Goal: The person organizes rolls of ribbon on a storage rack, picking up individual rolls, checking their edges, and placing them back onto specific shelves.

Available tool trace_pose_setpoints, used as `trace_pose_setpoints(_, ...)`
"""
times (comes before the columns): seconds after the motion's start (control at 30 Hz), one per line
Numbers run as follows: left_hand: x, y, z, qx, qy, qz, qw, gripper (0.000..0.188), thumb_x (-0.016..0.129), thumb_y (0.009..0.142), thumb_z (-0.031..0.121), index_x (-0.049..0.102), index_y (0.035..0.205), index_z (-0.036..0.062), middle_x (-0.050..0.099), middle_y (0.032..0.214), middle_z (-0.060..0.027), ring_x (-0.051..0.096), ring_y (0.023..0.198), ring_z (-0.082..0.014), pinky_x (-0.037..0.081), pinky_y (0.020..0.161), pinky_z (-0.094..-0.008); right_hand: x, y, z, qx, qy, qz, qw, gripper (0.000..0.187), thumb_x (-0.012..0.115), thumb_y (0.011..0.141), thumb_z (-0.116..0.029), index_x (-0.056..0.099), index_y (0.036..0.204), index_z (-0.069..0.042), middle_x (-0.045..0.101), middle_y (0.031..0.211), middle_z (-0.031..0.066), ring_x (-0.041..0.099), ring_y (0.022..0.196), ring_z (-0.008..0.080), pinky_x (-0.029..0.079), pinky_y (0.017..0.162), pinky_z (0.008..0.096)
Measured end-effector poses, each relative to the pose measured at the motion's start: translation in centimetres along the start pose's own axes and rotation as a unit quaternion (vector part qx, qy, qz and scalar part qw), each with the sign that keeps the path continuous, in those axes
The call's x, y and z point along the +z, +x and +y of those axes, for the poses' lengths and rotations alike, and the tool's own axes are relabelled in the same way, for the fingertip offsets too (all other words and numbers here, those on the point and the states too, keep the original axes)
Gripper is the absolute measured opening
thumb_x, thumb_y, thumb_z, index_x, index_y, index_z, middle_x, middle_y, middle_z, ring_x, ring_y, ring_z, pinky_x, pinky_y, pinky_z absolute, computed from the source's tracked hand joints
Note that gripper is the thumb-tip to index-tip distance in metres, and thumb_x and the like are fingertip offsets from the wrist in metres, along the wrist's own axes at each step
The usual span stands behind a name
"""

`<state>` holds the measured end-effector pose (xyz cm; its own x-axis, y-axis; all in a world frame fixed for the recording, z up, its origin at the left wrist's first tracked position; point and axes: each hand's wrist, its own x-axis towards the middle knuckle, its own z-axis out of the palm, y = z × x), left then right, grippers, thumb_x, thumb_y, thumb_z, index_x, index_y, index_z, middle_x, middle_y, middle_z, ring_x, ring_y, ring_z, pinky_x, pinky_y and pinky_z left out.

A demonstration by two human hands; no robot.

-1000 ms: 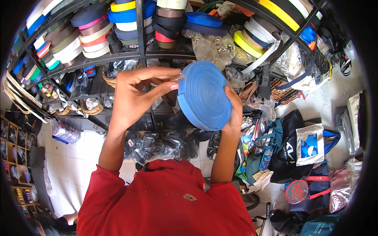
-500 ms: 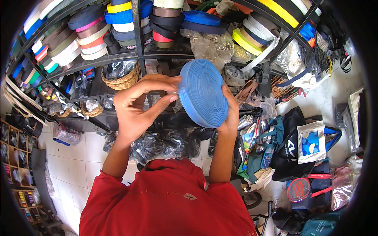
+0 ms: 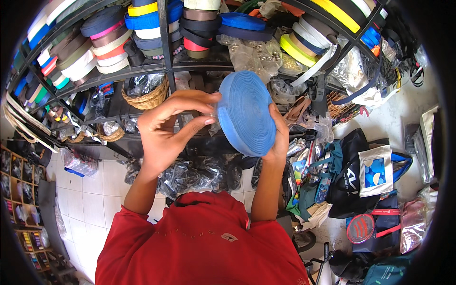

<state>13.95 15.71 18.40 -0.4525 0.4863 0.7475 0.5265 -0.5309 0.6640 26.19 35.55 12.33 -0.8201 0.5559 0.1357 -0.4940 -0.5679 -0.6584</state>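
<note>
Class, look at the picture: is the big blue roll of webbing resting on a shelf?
No: the blue roll of webbing is held up in front of the shelves, with the right hand behind it and the left hand at its edge.
</note>
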Motion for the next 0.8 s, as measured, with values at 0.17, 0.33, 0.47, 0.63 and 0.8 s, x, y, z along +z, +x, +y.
trace_pose_setpoints(0.17, 0.1, 0.0, 0.0, -0.006, -0.011, -0.008, 1.000, 0.022, 0.074, 0.076, -0.013, 0.071, 0.096, -0.0040, 0.070, 0.109, -0.0193, 0.067, 0.106, -0.0262, 0.054, 0.091, -0.0369, -0.1, -0.1, 0.1, 0.004, 0.002, -0.004, 1.000, 0.051, 0.054, 0.099, -0.022, 0.045, 0.140, 0.007, 0.060, 0.127, 0.0207, 0.065, 0.110, 0.0277, 0.055, 0.094, 0.0392)
trace_pose_setpoints(0.33, -0.3, 0.2, 0.2, -0.003, 0.048, -0.044, 0.998, 0.025, 0.074, 0.072, -0.015, 0.069, 0.094, -0.0056, 0.070, 0.108, -0.0218, 0.068, 0.107, -0.0302, 0.054, 0.095, -0.0414, -0.7, 0.0, 0.3, -0.001, -0.025, -0.011, 1.000, 0.051, 0.047, 0.103, -0.028, 0.041, 0.142, 0.004, 0.058, 0.131, 0.0228, 0.064, 0.115, 0.0311, 0.053, 0.099, 0.0458)
trace_pose_setpoints(0.47, -0.3, 0.2, 0.6, 0.003, 0.077, -0.064, 0.995, 0.028, 0.076, 0.071, -0.012, 0.069, 0.097, -0.0044, 0.070, 0.111, -0.0205, 0.067, 0.108, -0.0295, 0.054, 0.094, -0.0403, -1.0, 0.0, 0.4, 0.015, -0.006, 0.000, 1.000, 0.051, 0.048, 0.103, -0.029, 0.042, 0.141, 0.005, 0.058, 0.131, 0.0231, 0.064, 0.114, 0.0314, 0.053, 0.099, 0.0459)
trace_pose_setpoints(0.63, 0.1, -0.1, 1.8, 0.030, 0.191, -0.089, 0.977, 0.033, 0.079, 0.072, -0.002, 0.070, 0.103, 0.0013, 0.071, 0.116, -0.0100, 0.065, 0.107, -0.0289, 0.055, 0.088, -0.0367, -0.7, -0.4, 0.2, 0.007, -0.016, 0.004, 1.000, 0.053, 0.050, 0.102, -0.030, 0.043, 0.140, 0.006, 0.059, 0.130, 0.0235, 0.065, 0.112, 0.0324, 0.053, 0.099, 0.0467)
trace_pose_setpoints(0.8, 0.4, -0.2, 2.5, 0.057, 0.269, -0.111, 0.955, 0.034, 0.080, 0.072, 0.005, 0.068, 0.104, 0.0013, 0.069, 0.121, -0.0101, 0.062, 0.107, -0.0321, 0.051, 0.091, -0.0417, 0.1, -0.9, -0.1, -0.025, -0.057, 0.008, 0.998, 0.054, 0.051, 0.101, -0.030, 0.043, 0.140, 0.007, 0.059, 0.129, 0.0241, 0.065, 0.112, 0.0327, 0.054, 0.098, 0.0470)
